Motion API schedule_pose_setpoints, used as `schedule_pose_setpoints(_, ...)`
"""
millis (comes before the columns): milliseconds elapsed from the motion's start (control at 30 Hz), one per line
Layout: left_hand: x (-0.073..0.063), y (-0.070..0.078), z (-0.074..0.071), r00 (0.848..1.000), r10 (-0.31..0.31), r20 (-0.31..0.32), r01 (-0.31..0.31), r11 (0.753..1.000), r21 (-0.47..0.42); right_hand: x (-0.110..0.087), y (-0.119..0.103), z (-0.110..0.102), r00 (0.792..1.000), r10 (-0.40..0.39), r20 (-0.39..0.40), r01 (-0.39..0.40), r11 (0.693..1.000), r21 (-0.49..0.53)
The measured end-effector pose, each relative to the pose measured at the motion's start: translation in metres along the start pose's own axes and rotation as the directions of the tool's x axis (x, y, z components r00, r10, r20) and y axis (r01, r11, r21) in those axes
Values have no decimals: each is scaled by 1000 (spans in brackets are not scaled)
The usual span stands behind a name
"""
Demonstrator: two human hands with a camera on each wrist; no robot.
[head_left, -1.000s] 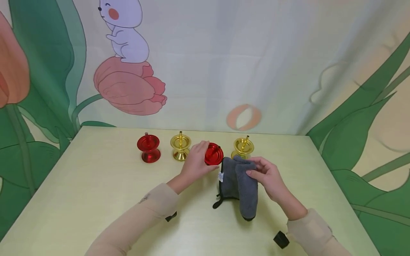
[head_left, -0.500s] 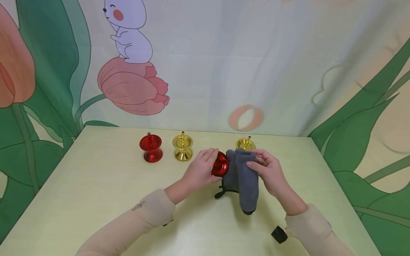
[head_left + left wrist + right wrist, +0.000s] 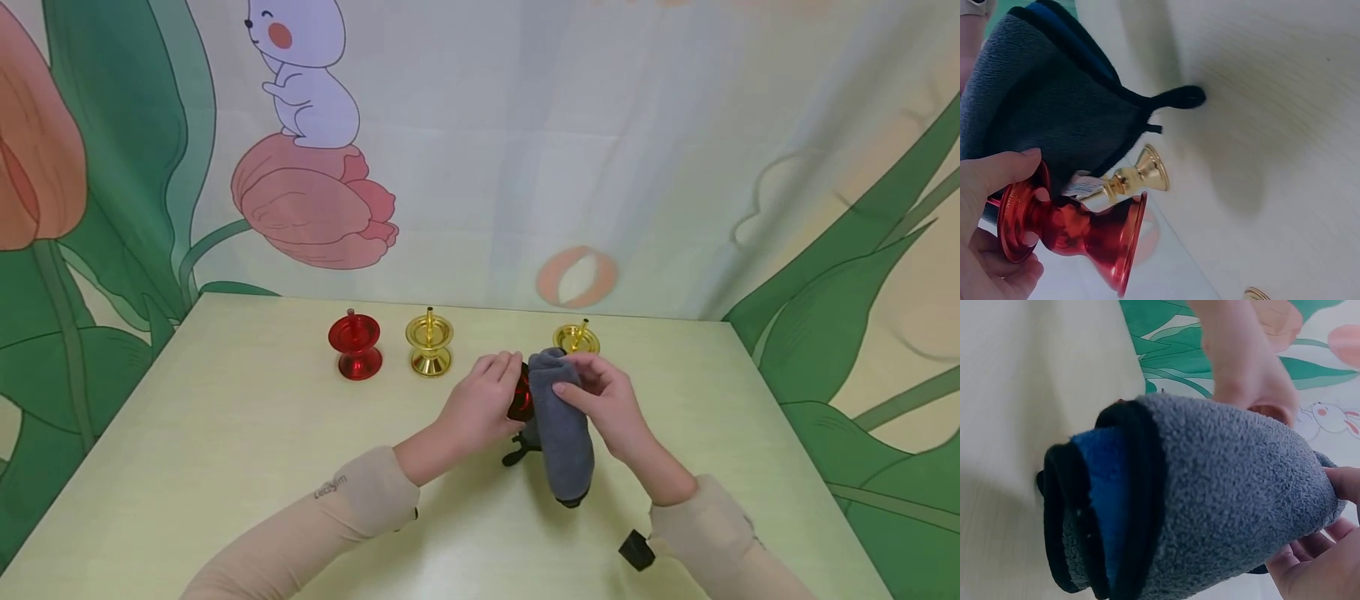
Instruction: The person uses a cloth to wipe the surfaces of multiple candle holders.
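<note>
Near the middle of the table, my left hand (image 3: 480, 400) holds a shiny red metal candle holder (image 3: 1066, 225) by its dish-shaped end. In the left wrist view, the thumb and fingers curl round that rim and the flared base points away. My right hand (image 3: 607, 404) pinches a grey cloth (image 3: 562, 437) with black edging and a blue inner side (image 3: 1107, 487). The folded cloth hangs right against the red dish and hides most of it in the head view. A black loop (image 3: 1179, 98) sticks out from the cloth's corner.
A second red candle holder (image 3: 356, 344) and a gold candle holder (image 3: 431, 342) stand at the back left. Another gold candle holder (image 3: 576, 340) is partly hidden behind the cloth and right hand. A printed curtain (image 3: 465, 167) hangs behind the table (image 3: 225, 433).
My left hand has drawn the red candle holder toward me and slightly right, tilting it against the cloth. My right hand has brought the cloth left over the dish.
</note>
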State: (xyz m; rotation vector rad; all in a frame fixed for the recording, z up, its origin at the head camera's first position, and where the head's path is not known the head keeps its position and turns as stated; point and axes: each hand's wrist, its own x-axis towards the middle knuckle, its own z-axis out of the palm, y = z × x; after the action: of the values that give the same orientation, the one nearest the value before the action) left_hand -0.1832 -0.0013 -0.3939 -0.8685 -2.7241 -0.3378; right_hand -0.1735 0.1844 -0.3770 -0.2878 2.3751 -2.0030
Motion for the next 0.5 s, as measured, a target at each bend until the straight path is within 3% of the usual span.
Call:
schedule_pose_setpoints(300, -5, 5, -5, 998, 31, -57, -28, 998, 51, -4, -1, 7, 999, -48, -4, 47, 984, -174)
schedule_pose_setpoints(500, -9, 4, -7, 985, 91, -150, -79, 994, 82, -8, -4, 9, 994, -87, -67, 70, 972, -223)
